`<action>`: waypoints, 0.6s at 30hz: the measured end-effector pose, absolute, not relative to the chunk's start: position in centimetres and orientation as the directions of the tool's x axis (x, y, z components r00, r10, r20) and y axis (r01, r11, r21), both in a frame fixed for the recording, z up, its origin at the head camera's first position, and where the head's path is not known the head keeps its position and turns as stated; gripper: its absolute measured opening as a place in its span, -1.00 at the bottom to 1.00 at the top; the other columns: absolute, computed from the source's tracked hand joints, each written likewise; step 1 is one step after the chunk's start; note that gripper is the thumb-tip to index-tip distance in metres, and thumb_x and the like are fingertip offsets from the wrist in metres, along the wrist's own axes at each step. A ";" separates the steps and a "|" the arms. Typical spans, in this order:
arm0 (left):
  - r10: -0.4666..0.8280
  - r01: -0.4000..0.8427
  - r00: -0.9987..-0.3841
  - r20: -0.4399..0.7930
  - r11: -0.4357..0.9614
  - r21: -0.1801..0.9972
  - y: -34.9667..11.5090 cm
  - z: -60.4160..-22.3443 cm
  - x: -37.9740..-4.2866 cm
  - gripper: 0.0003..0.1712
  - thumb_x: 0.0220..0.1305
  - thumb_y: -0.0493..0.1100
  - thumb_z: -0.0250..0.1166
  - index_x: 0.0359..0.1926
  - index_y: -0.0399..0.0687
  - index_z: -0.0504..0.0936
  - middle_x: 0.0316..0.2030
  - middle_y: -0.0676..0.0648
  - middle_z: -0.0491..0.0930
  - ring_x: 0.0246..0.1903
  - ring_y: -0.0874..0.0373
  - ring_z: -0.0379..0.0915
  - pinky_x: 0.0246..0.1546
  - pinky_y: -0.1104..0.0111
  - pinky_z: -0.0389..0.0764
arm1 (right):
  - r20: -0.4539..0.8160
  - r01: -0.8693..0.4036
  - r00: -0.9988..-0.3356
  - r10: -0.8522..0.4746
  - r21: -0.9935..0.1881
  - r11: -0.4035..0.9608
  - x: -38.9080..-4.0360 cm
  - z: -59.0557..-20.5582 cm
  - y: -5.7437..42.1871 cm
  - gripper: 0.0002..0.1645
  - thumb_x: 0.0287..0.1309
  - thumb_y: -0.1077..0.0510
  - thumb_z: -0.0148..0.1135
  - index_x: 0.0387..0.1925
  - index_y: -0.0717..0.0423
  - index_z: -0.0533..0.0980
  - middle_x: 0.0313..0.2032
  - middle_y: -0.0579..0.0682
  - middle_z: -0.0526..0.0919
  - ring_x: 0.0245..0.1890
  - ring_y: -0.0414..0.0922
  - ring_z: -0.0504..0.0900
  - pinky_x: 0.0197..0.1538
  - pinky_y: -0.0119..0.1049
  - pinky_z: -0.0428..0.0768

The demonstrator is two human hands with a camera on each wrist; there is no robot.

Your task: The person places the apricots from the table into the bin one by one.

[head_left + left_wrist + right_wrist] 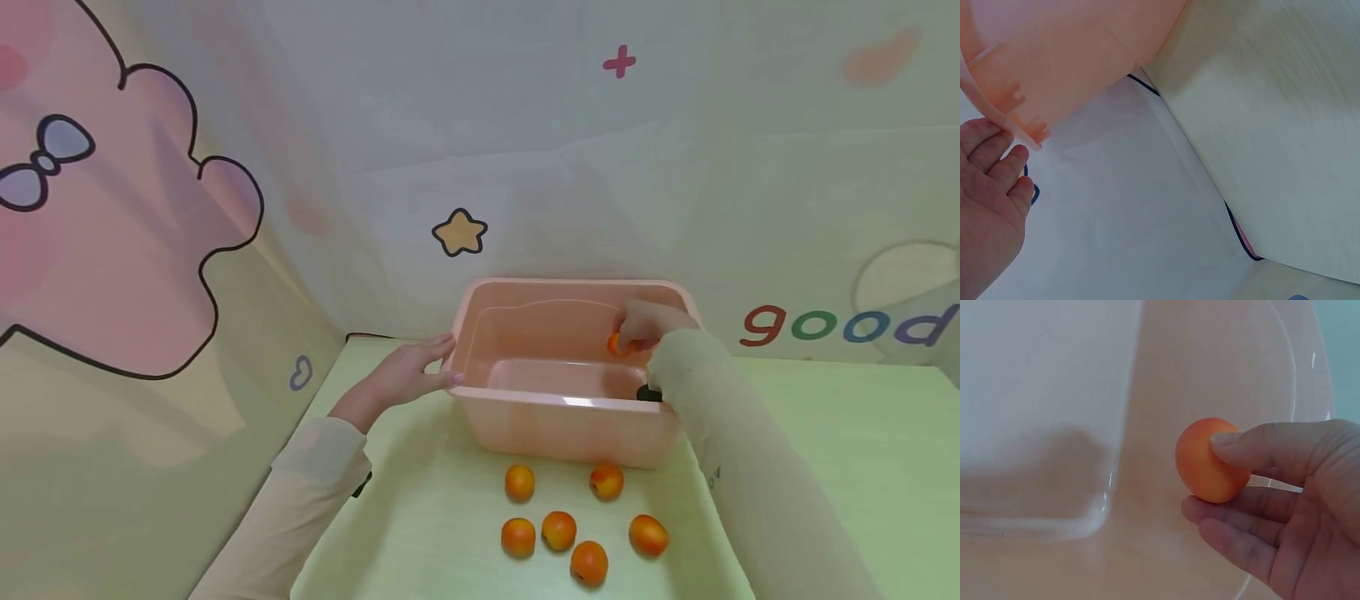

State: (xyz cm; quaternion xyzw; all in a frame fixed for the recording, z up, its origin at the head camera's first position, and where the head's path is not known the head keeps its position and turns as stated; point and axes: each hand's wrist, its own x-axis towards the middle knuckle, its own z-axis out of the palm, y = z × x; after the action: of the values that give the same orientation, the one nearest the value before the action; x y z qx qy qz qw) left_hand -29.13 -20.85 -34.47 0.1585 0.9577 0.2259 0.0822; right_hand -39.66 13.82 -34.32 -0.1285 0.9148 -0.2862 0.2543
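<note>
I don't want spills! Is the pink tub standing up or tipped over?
Upright. In the head view, the pink tub stands on the table, its opening facing up.

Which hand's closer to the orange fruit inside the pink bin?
Right. The right hand pinches that orange fruit between thumb and fingers, toward the right end of the pink bin. The left hand touches the bin's left end, apart from it.

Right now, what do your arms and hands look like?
The left sleeve and right sleeve are off-white and long, the right with a small dark marking. A black piece shows beside each cuff. Left hand and right hand wear no gloves.
</note>
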 end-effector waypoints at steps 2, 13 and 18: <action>0.355 0.287 -0.932 -0.072 0.846 0.449 -20.8 -34.6 -29.1 -0.12 0.07 0.30 0.11 0.33 0.08 0.04 0.34 0.03 0.00 0.32 0.02 -0.05 0.22 0.02 0.16 | -0.394 -0.045 -0.852 -0.345 -0.601 0.798 -39.5 -34.6 13.9 -0.88 -0.16 0.36 0.11 -0.65 0.21 0.35 -0.73 -0.09 0.26 -0.62 -0.11 0.27 -0.56 -0.39 0.31; 0.375 0.315 -0.926 -0.052 0.840 0.441 -20.6 -34.4 -29.1 -0.11 0.07 0.31 0.09 0.33 0.05 0.04 0.34 0.02 0.00 0.32 0.02 -0.05 0.23 0.04 0.16 | -0.481 0.231 -0.860 -0.172 -0.666 0.710 -38.3 -33.5 13.7 -0.44 -0.02 0.24 0.13 0.09 0.06 0.27 -0.02 0.08 0.28 0.04 0.11 0.22 -0.17 -0.19 0.49; 0.341 0.259 -0.936 -0.092 0.840 0.476 -20.6 -34.5 -29.1 -0.06 0.00 0.39 0.08 0.34 0.15 0.01 0.35 0.07 -0.02 0.32 0.03 -0.07 0.20 0.00 0.17 | -0.461 0.014 -0.836 -0.297 -0.559 0.829 -38.5 -31.8 13.5 -0.42 0.08 0.12 0.11 0.17 0.07 0.23 0.06 0.15 0.35 0.08 0.16 0.27 -0.02 -0.01 0.46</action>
State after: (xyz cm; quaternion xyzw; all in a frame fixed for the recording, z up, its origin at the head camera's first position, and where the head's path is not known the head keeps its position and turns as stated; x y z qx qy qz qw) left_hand -29.07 -20.63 -34.51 0.1569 0.9553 0.2350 0.0869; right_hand -38.50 13.49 -31.79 -0.0772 0.9158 -0.2819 0.2753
